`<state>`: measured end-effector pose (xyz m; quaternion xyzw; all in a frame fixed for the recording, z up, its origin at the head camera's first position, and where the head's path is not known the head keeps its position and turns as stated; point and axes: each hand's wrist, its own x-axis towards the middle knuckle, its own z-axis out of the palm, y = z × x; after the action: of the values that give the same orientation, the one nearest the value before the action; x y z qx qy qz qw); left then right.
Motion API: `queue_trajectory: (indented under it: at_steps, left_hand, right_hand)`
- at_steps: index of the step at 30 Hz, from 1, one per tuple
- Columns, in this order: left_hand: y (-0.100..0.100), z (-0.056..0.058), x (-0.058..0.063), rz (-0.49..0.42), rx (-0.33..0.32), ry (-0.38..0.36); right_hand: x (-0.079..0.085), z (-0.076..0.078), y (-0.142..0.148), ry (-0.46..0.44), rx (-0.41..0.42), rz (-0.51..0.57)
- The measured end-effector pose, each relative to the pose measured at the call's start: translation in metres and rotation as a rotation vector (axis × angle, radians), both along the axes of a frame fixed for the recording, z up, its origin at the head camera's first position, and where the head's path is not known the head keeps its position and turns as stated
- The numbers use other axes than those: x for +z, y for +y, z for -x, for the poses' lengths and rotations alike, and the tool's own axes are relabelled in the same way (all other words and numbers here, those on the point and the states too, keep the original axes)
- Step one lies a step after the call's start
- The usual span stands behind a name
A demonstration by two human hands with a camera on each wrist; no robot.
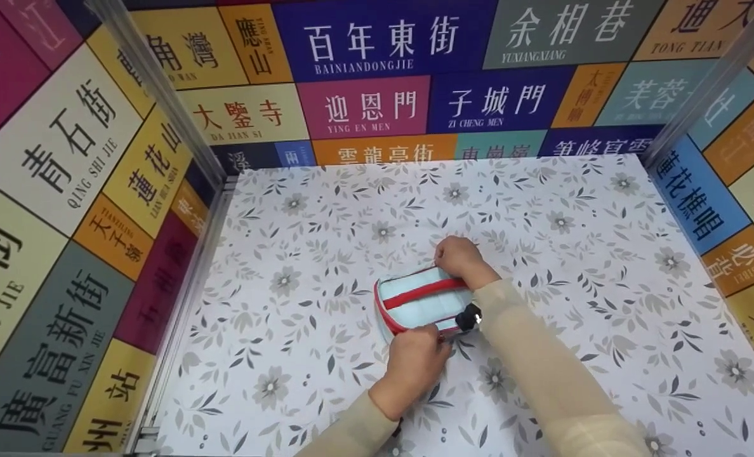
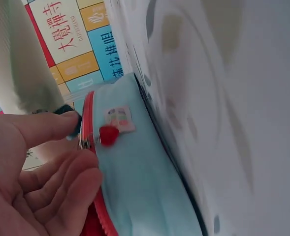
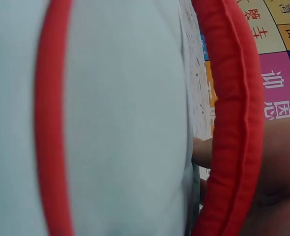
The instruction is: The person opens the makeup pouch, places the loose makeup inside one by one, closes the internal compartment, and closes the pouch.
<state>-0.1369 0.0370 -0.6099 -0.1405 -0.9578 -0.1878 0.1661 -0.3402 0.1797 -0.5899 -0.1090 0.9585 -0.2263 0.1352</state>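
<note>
A light-blue zip pouch point(image 1: 418, 311) with red trim lies on the floral tabletop, a red strap point(image 1: 424, 293) running across its top. At its near side is my left hand point(image 1: 415, 358). In the left wrist view, my thumb and bent fingers stand apart around the red zipper's metal slider point(image 2: 84, 143), fingertips right at the zipper edge. Below the slider are a red heart-shaped pull point(image 2: 109, 134) and a small printed label point(image 2: 125, 118). My right hand point(image 1: 461, 259) pinches the pouch's far edge; in the right wrist view the raised strap point(image 3: 238, 113) partly hides its fingers.
Panels of street-name signs point(image 1: 364, 105) wall the table at the back and both sides. Metal frame posts point(image 1: 161, 82) stand at the corners. A small black camera point(image 1: 469, 316) on my right wrist sits over the pouch's right end.
</note>
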Motion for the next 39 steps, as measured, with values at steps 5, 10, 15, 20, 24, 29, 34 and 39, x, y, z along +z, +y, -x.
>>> queue_trajectory:
  at_steps: [5,10,15,20,24,29,34,39]
  left_hand:
    - [0.007,-0.001,-0.004,0.073,0.047,0.068]
    - [0.011,0.001,-0.003,0.153,0.08,0.098]
    - [0.012,0.004,-0.004,0.197,0.098,0.159]
    - [0.012,0.007,-0.007,0.197,0.093,0.201]
    - [0.014,0.012,-0.009,0.199,0.099,0.188]
    - [0.016,0.013,-0.01,0.216,0.12,0.199]
    - [0.016,0.011,-0.01,0.236,0.116,0.198]
    - [0.014,0.009,-0.01,0.265,0.114,0.26]
  right_hand:
    - [0.001,-0.003,-0.004,-0.022,-0.047,-0.015]
    - [0.0,-0.004,-0.005,-0.035,-0.052,-0.029]
    - [-0.002,-0.003,-0.004,-0.029,-0.044,-0.022]
    - [-0.002,-0.004,-0.004,-0.044,-0.048,-0.013]
    - [-0.002,-0.003,-0.003,-0.041,-0.044,-0.021]
    - [-0.001,-0.002,-0.003,-0.048,-0.045,-0.031]
    - [-0.001,-0.001,-0.004,-0.043,-0.044,-0.04]
    - [0.0,-0.002,-0.003,-0.041,-0.034,-0.033]
